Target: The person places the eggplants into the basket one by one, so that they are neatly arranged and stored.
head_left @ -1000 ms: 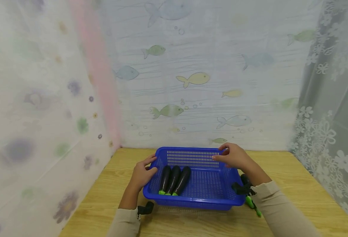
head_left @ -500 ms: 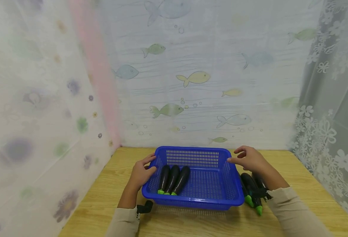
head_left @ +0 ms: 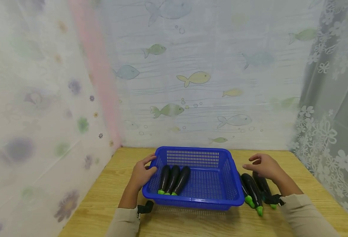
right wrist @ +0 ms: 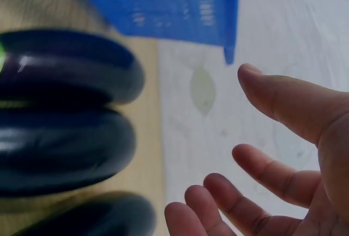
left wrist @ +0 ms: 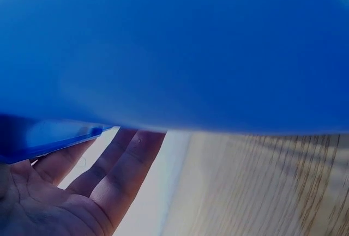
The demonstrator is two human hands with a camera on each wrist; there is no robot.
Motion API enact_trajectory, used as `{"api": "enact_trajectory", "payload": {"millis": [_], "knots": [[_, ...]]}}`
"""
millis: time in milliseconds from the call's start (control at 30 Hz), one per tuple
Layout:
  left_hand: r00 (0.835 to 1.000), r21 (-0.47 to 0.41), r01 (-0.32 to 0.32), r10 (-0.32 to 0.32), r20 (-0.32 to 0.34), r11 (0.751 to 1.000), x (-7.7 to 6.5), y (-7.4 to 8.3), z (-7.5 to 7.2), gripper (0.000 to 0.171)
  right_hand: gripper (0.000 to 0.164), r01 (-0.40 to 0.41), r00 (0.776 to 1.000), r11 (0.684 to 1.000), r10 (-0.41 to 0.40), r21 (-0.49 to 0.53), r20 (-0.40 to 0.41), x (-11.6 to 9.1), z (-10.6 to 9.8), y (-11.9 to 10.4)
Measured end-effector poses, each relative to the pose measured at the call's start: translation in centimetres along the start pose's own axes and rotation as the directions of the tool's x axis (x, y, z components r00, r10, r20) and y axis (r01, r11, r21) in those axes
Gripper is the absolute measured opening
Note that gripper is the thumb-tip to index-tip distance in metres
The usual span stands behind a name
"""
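A blue plastic basket (head_left: 208, 199) with slotted sides sits on the table. Three dark eggplants (head_left: 174, 180) with green stem ends lie side by side in its left part. My left hand (head_left: 140, 174) holds the basket's left rim, thumb over the rim and fingers outside; in the left wrist view the basket wall (left wrist: 180, 50) hides the fingertips. My right hand (head_left: 264, 166) hovers with relaxed, parted fingers and nothing in it, right of the basket. Below it three more eggplants (head_left: 252, 189) lie on the table; the right wrist view shows their rounded dark ends (right wrist: 71, 149) beside the hand.
The wood-grain table (head_left: 191, 222) runs back to a curtain (head_left: 209, 98) printed with fish. Flowered sheets hang at the left (head_left: 43, 131) and right (head_left: 325, 125). The basket's right wall stands close to the loose eggplants.
My right hand has moved from above the basket's right rim rightward and down to over the loose eggplants, uncovering them in the head view. The left hand stays at the rim.
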State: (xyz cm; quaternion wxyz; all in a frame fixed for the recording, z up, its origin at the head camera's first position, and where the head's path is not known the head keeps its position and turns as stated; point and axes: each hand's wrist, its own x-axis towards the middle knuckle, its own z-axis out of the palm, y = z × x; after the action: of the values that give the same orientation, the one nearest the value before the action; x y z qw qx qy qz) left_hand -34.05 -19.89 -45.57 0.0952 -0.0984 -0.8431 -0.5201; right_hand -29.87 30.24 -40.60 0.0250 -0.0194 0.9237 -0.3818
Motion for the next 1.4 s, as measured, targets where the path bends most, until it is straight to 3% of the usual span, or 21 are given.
{"api": "enact_trajectory", "payload": {"millis": [333, 733, 1400], "knots": [[1.0, 0.009, -0.002, 0.002, -0.004, 1.0, 0.0, 0.1, 0.0, 0.053, 0.07, -0.044, 0.999, 0.999, 0.044, -0.026, -0.006, -0.2, -0.2, 2.2], [1.0, 0.008, -0.021, 0.021, -0.011, 1.0, 0.0, 0.2, 0.1, 0.053, 0.066, -0.033, 0.998, 0.984, 0.024, -0.178, -0.052, -0.5, -1.0, 4.5], [1.0, -0.002, -0.022, 0.022, -0.007, 1.0, -0.1, 0.4, 0.0, 0.055, 0.078, -0.125, 0.992, 0.991, 0.124, -0.047, -0.008, -0.8, -1.3, 7.9]]}}
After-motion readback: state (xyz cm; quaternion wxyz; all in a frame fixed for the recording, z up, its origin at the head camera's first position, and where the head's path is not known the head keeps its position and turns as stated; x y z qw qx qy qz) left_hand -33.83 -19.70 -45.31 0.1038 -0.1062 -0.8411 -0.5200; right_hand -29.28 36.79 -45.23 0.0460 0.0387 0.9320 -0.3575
